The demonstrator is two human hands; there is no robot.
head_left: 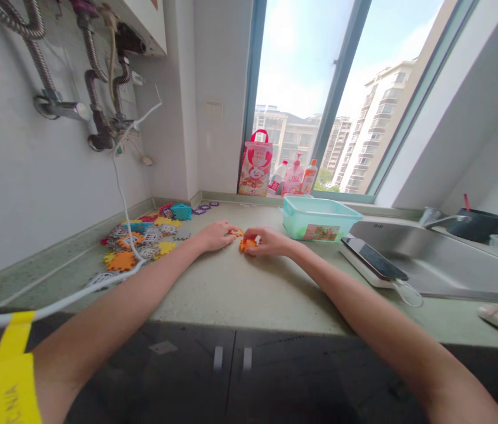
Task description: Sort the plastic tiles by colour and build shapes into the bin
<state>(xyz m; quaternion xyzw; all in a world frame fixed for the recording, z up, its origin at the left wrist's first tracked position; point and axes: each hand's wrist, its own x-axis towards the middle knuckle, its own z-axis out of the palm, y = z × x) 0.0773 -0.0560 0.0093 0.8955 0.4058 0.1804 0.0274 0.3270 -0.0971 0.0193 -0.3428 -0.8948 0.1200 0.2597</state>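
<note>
Both my arms reach forward over a pale green countertop [240, 288]. My left hand [214, 235] rests on the counter with its fingers curled, pinching a small orange piece [237, 232]. My right hand [267, 241] is closed around an orange gear-shaped plastic tile [247, 244] with a bit of red beside it. The two hands nearly touch. A pile of flat toothed building tiles [145, 238] in orange, yellow, grey, red, teal and purple lies to the left of my left hand along the wall.
A teal plastic box [319, 218] stands behind my right hand. A phone on a white power bank [375, 262] lies at the sink's edge [425, 259]. A white cable [112, 277] crosses the tiles. A red bag [255, 164] and bottles [293, 176] stand on the sill.
</note>
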